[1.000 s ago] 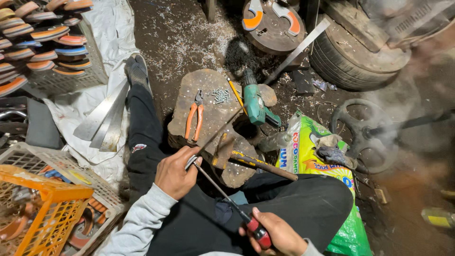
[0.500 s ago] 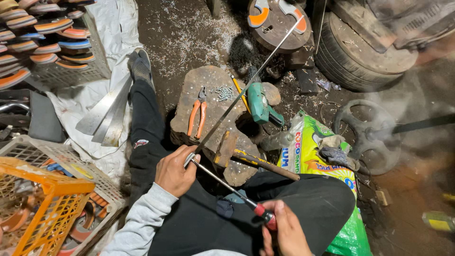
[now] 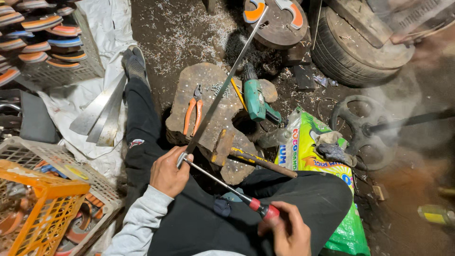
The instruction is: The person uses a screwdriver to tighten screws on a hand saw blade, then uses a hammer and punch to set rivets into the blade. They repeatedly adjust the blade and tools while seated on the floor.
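Note:
My left hand grips the near end of a long thin metal strip that slants up and away over a worn wooden block. My right hand holds a red-handled screwdriver, whose tip meets the strip's end at my left hand. On the block lie orange-handled pliers, a few small screws and a hammer. A green power drill rests at the block's right side. I sit on the ground with my legs in dark trousers.
An orange crate and a white crate stand at the lower left. Flat metal strips lie on white sheeting. A green printed bag, a tyre, a spoked wheel and stacked sandals surround me.
The screwdriver's tip has come up to the strip's end at my left hand, and my right hand has shifted right. The strip's far end has swung further up and away.

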